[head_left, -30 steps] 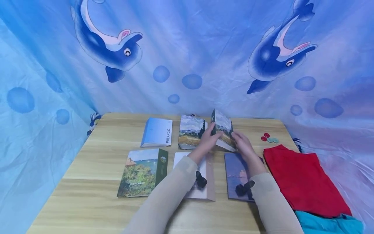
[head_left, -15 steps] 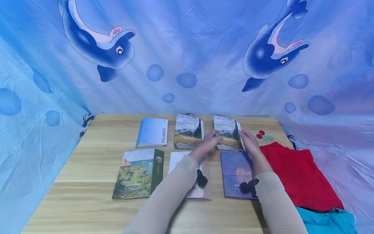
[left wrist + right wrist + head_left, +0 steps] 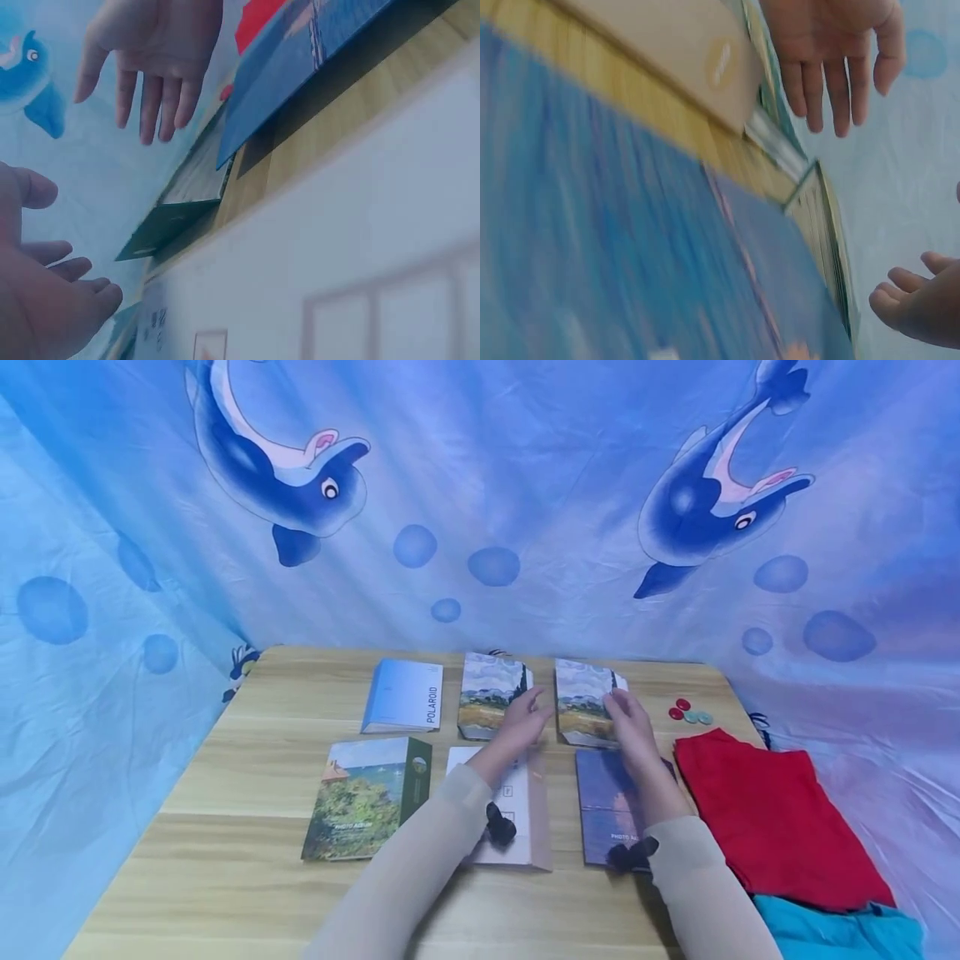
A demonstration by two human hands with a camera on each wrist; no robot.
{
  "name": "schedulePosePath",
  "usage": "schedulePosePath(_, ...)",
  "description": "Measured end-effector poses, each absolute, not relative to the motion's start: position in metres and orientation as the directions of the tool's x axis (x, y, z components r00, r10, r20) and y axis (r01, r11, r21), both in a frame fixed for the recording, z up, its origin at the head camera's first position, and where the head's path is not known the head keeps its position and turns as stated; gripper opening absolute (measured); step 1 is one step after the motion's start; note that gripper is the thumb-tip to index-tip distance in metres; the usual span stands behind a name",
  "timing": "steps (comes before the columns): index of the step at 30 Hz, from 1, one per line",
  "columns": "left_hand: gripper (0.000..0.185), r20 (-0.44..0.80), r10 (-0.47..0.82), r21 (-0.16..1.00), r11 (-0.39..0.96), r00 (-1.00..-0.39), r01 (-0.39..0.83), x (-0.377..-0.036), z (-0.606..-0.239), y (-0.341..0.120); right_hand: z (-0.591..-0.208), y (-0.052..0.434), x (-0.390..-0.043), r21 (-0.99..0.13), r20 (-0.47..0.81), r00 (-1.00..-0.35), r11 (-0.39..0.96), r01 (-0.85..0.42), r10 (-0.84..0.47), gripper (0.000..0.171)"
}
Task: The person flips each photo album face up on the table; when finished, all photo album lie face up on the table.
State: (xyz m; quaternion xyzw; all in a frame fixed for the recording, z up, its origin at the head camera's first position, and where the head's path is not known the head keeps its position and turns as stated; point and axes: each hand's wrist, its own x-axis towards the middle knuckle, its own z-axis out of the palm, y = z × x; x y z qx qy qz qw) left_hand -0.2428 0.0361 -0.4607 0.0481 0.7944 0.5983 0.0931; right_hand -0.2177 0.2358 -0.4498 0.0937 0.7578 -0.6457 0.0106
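Fingers (image 3: 71,268) of the left hand (image 3: 517,727) were loosely extended and free of any object, held between the two wheat-field albums; those of the right hand (image 3: 633,727) were likewise relaxed, gripping nothing, at the right edge of the second wheat-field album (image 3: 583,702), contact uncertain. On the wood-grain bench (image 3: 195,860), from left: one green-spined photo album (image 3: 352,810), front row, cover printed with foliage, a house and sea; one blue album (image 3: 405,693), back row, lettered POLAROID; one first wheat-field album (image 3: 487,693), back row, cover up, its right edge partly behind the left hand; one white album (image 3: 519,847), front row, taupe band at its right side, partly covered by the left sleeve (image 3: 405,877). The second wheat-field album, of matching cover, lay in the back row, cover up, apart from the first, page edges showing at right. Before it lay one purple-blue album (image 3: 600,810), partly hidden by the right arm. Farther right: two red discs (image 3: 682,704) and two pale green discs (image 3: 697,717), grouped closely; one red cloth (image 3: 780,818), spread toward the front; one teal cloth (image 3: 840,927), adjoining its near edge. Behind the bench hung a blue backdrop (image 3: 555,485), two dolphins printed upon it.
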Motion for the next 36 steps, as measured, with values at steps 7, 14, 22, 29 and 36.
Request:
schedulePosePath(7, 0.058, -0.044, 0.201, 0.968, 0.251, -0.979, 0.008, -0.227, -0.454, 0.012, -0.450, 0.211, -0.206, -0.991, -0.115, -0.991, -0.079, 0.109, 0.075, 0.067)
schedulePosePath(14, 0.060, -0.049, 0.212, 0.956, 0.293, -0.976, 0.015, -0.203, -0.450, -0.017, -0.452, 0.187, -0.187, -0.990, -0.094, -0.991, -0.110, 0.084, 0.091, 0.065)
schedulePosePath(22, 0.061, -0.026, 0.163, 0.949, 0.313, -0.986, 0.027, -0.169, -0.449, -0.058, -0.454, 0.154, -0.162, -0.992, -0.083, -0.992, -0.107, 0.073, 0.095, 0.057)
schedulePosePath(29, 0.061, 0.002, 0.128, 0.947, 0.318, -0.992, 0.043, -0.145, -0.454, -0.099, -0.458, 0.125, -0.144, -0.984, -0.129, -0.990, -0.128, 0.122, 0.047, 0.061)
schedulePosePath(36, 0.058, 0.009, 0.031, 0.948, 0.318, -0.999, 0.019, -0.134, -0.463, -0.133, -0.458, 0.097, -0.137, -0.968, -0.128, -0.992, -0.216, 0.129, -0.017, 0.063)
